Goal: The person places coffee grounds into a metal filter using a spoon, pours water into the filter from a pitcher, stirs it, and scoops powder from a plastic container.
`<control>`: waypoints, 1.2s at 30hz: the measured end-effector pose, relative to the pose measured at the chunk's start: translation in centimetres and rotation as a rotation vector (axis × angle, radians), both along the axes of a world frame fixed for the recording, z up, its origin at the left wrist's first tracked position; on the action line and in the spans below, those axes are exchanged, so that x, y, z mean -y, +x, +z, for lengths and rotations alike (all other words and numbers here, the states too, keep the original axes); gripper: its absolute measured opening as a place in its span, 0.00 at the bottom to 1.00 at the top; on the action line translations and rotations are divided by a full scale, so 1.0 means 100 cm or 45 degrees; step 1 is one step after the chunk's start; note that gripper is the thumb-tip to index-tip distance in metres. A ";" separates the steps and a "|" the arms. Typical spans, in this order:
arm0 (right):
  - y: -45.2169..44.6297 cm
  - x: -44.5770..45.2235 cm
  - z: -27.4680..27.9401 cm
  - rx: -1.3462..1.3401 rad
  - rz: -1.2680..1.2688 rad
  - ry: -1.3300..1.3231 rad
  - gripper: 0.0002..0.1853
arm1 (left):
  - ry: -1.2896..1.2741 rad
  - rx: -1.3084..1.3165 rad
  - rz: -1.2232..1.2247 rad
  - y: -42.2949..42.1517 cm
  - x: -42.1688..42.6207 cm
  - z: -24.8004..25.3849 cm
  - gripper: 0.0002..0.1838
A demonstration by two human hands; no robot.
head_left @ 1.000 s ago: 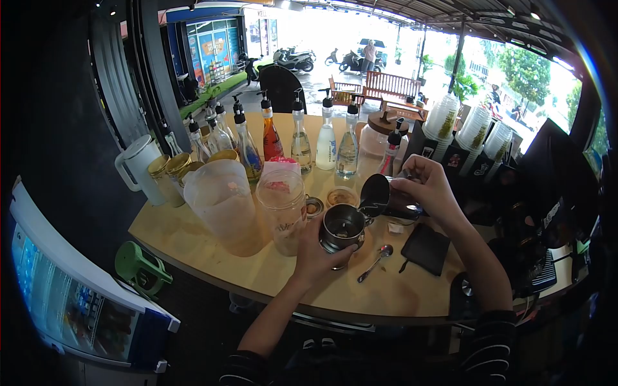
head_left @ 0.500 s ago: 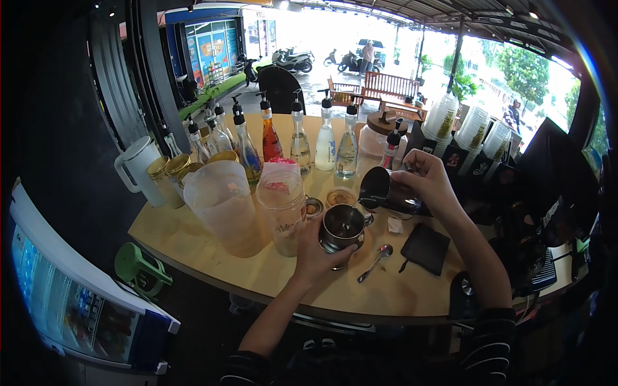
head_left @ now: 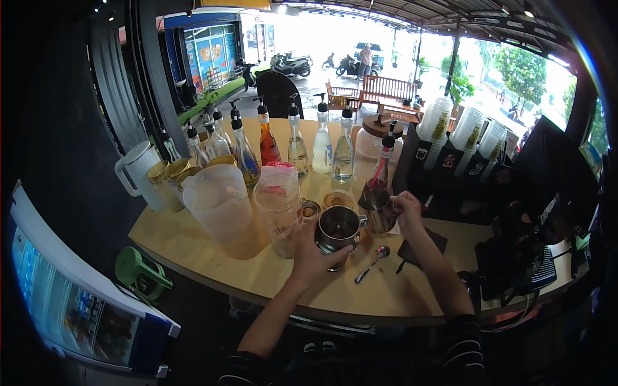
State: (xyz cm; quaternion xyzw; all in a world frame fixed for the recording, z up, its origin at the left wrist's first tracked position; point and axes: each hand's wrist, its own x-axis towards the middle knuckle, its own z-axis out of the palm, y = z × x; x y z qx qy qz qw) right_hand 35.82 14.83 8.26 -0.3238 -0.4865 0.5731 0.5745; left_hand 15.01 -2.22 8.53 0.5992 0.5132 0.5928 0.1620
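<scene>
My left hand (head_left: pixel 314 248) is wrapped round a metal cup (head_left: pixel 339 225) with a side handle; it stands upright and seems to hold a dark liquid. Just right of it, my right hand (head_left: pixel 407 211) grips the handle of a metal pitcher (head_left: pixel 378 207), now upright beside the cup. A clear plastic shaker (head_left: pixel 278 215) is by my left fingers. In front of the pitcher lies a spoon (head_left: pixel 372 264). A dark folded cloth (head_left: pixel 421 248) lies partly under my right forearm. Behind the cup is a round lid or dish (head_left: pixel 339 197).
Several pump-top syrup bottles (head_left: pixel 296 145) line the back of the counter (head_left: pixel 412 289). A large translucent pitcher (head_left: pixel 215 202) stands left. Stacked plastic cups (head_left: pixel 468 128) fill a dark holder at right, near a dark screen (head_left: pixel 547 161). A lidded jar (head_left: pixel 378 141) stands behind the metal pitcher.
My right hand has come down and slightly left, and the pitcher has gone from tilted over the cup to upright. My left hand stays on the cup.
</scene>
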 end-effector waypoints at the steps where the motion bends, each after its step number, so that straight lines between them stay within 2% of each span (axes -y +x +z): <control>1: -0.002 -0.002 -0.010 -0.012 -0.001 -0.036 0.12 | 0.000 -0.036 0.037 0.001 0.003 0.003 0.42; 8: -0.022 -0.015 -0.057 -0.277 0.024 -0.091 0.11 | 0.016 -0.056 0.086 0.001 0.000 -0.001 0.42; 12: -0.019 -0.019 -0.070 -0.155 0.023 -0.021 0.10 | -0.003 -0.084 0.080 0.001 0.001 0.001 0.42; 14: -0.016 -0.022 -0.079 0.118 0.019 -0.090 0.06 | -0.006 -0.024 0.055 0.002 0.001 0.002 0.41; 15: -0.013 -0.017 -0.076 0.120 0.012 -0.091 0.06 | -0.008 -0.022 0.048 0.002 0.002 0.002 0.41; 17: -0.007 0.009 -0.053 0.762 -0.447 0.764 0.05 | 0.024 -0.030 0.073 0.004 0.003 0.004 0.41; 18: 0.000 0.034 -0.025 0.977 -0.387 0.825 0.07 | 0.022 -0.029 0.068 0.004 0.003 0.003 0.41; 19: 0.006 0.045 -0.016 0.979 -0.392 0.823 0.07 | 0.016 -0.043 0.085 0.004 0.003 0.003 0.41; 21: 0.017 0.066 -0.015 1.204 0.375 0.890 0.07 | 0.013 -0.054 0.100 0.003 0.003 0.000 0.42; 23: 0.017 0.082 -0.038 1.710 0.398 1.283 0.09 | -0.016 -0.005 0.052 0.001 -0.001 -0.005 0.43; 24: 0.018 0.088 -0.042 1.712 0.386 1.281 0.09 | -0.011 -0.009 0.043 0.001 -0.001 -0.006 0.43; 26: 0.018 0.094 -0.045 1.876 0.460 1.520 0.10 | -0.033 0.082 0.007 0.002 -0.002 -0.007 0.43; 30: 0.018 0.097 -0.042 1.934 0.505 1.477 0.07 | -0.024 -0.041 0.105 0.004 0.003 -0.002 0.43; 33: 0.031 0.091 -0.033 1.728 0.416 1.446 0.05 | -0.012 0.015 0.071 0.004 0.001 -0.002 0.44; 35: 0.042 0.088 -0.008 1.398 0.356 0.892 0.06 | 0.012 -0.035 0.078 0.003 0.001 -0.003 0.44; 36: 0.048 0.084 0.003 1.279 0.290 0.766 0.05 | 0.012 -0.034 0.081 0.002 0.000 -0.004 0.44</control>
